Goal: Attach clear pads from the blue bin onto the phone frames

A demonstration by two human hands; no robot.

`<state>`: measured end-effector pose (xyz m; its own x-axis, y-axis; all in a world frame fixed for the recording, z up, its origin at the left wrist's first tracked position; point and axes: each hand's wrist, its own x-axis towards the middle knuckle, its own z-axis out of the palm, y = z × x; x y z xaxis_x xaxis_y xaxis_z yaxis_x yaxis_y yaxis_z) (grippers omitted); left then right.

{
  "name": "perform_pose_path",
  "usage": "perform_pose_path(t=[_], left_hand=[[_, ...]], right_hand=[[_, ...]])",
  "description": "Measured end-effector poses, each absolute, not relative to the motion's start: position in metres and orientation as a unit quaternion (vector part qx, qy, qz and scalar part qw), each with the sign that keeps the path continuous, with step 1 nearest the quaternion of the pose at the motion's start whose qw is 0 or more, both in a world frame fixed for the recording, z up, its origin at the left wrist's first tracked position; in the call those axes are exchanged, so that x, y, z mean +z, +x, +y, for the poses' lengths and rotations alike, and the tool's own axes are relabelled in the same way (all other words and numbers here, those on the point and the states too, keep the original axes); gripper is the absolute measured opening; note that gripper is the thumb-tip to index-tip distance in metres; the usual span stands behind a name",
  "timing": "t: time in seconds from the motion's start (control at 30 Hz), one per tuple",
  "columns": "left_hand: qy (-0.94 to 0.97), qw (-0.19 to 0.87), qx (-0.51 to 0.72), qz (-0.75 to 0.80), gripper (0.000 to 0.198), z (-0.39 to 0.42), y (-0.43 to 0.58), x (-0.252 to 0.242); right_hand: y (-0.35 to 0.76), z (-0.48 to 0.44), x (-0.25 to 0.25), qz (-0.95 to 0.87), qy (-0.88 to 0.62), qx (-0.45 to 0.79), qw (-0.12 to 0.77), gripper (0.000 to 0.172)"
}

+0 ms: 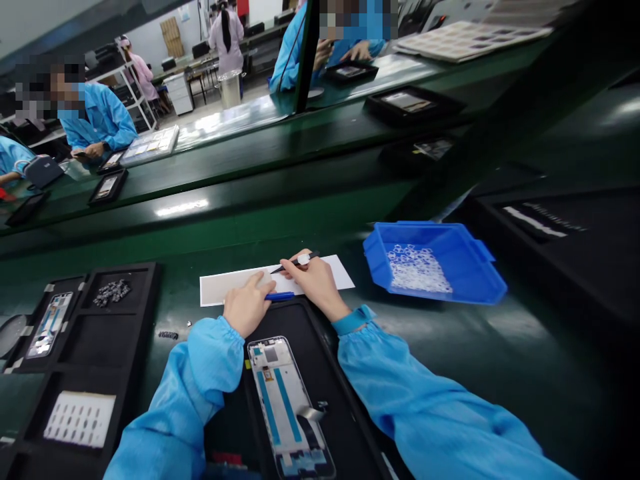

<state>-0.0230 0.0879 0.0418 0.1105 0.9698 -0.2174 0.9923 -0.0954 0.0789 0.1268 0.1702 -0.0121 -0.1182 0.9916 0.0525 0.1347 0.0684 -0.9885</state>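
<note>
Left hand (249,303) lies across a flat, pale paper strip (340,270), hiding part of it; a glossy blue rod (280,296) runs under its fingers, partly covered. Cannot tell whether those fingers clamp the rod. Right hand (317,280) has its fingers pinched on black tweezers (278,270); the grip covers their middle (a white patch near the fingers is unclear). Phone frame (287,400), a rounded rectangle of silvery metal with teal strips, lies in a matte black tray (345,387), nearer the wearer than both hands; the frame's lower end meets the picture's edge, which cuts off the tray. Smooth blue plastic bin (463,260), right, holds clear ring-like pieces (417,270), too small to separate. Dark, glossy tabletop (187,277) beneath.
</note>
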Motion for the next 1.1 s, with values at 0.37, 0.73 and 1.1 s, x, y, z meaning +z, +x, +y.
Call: perform_pose_path(t=[0.37, 0.73, 1.1], left_hand=[[0.722, 0.112, 0.010, 0.683, 0.042, 0.082, -0.033, 0.047], [0.683, 0.343, 0.076, 0.640, 0.022, 0.038, -0.046, 0.058], [0.683, 0.376, 0.056, 0.624, 0.024, 0.042, -0.048, 0.055]], right_hand=[[0.140, 0.156, -0.003, -0.494, -0.470, 0.473, 0.557, 0.058], [0.161, 0.045, 0.005, -0.600, -0.461, 0.458, 0.466, 0.043], [0.155, 0.038, 0.004, -0.671, -0.483, 0.384, 0.411, 0.040]])
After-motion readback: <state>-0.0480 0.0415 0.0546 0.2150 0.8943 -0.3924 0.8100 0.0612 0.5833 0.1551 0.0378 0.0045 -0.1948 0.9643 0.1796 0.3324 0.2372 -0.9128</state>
